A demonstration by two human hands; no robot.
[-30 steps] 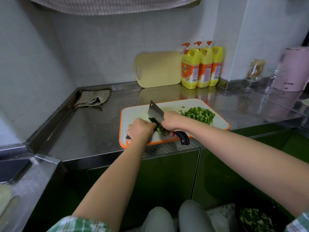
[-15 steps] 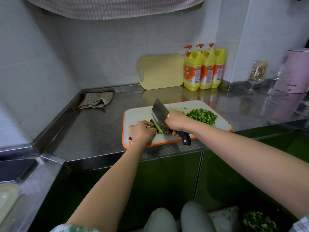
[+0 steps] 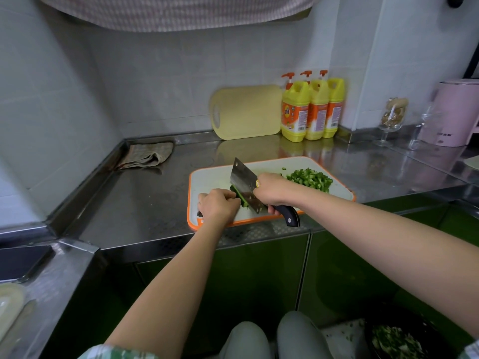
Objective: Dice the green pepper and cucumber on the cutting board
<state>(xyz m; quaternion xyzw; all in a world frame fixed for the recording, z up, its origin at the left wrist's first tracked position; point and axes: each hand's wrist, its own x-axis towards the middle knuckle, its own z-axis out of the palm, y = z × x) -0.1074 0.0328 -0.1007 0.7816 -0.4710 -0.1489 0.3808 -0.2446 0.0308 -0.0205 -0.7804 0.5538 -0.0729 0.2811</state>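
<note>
Left hand [image 3: 219, 203]: your curled fingers pin the pepper strip [image 3: 239, 197] on the cutting board [image 3: 212, 177].
Right hand [image 3: 272, 191]: you grip the cleaver [image 3: 243, 181], blade at the strip.
Diced pepper [image 3: 311, 178]: heaped at the board's right end.

At the steel counter [image 3: 145, 198], the person's right hand [image 3: 272, 190] grips the black handle of a cleaver [image 3: 242, 180]. Its blade is tilted above the white cutting board [image 3: 215, 177] with an orange rim. The left hand [image 3: 219, 206], with curled fingers, holds green strips [image 3: 239, 196], probably pepper, against the blade. A pile of diced green pieces [image 3: 311, 178] lies on the board's far right part.
</note>
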